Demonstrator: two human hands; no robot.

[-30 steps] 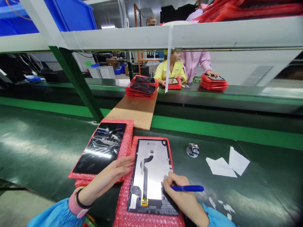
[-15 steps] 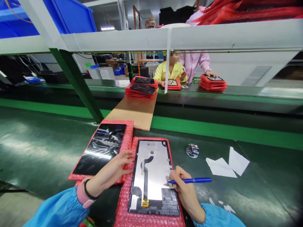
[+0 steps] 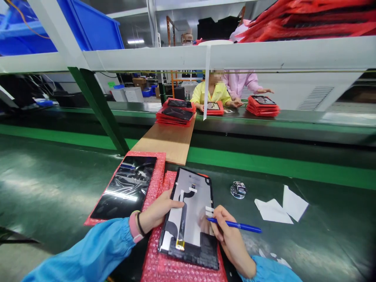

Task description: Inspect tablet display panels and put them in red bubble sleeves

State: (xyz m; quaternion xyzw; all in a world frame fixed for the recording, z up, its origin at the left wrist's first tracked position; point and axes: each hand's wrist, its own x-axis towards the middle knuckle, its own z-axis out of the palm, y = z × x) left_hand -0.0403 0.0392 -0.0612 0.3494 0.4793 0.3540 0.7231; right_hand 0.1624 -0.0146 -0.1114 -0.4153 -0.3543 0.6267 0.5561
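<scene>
A tablet screen panel (image 3: 192,229), back side up with a dark ribbon cable and a gold connector, is tilted over a red bubble-wrap sheet (image 3: 179,271). My left hand (image 3: 158,209) grips its left edge, thumb on top and fingers hidden beneath. In my right hand (image 3: 230,237) is a blue pen (image 3: 245,226), its tip pointing at the panel's right side; that hand lies against the right edge. To the left, a glossy black screen (image 3: 125,190) rests face up on another red bubble-wrap sheet (image 3: 160,162).
On the green bench, right of the panel, are a small metallic round item (image 3: 239,190) and white paper pieces (image 3: 273,210). A wooden board (image 3: 167,143) leads to stacked red-wrapped screens (image 3: 175,117). Beyond, two people stand by another stack (image 3: 262,107). A white shelf beam (image 3: 249,56) crosses above.
My left hand has moved right onto the panel and taken its left edge. The panel has lifted and tilted from the bubble wrap. The pen stays in my right hand.
</scene>
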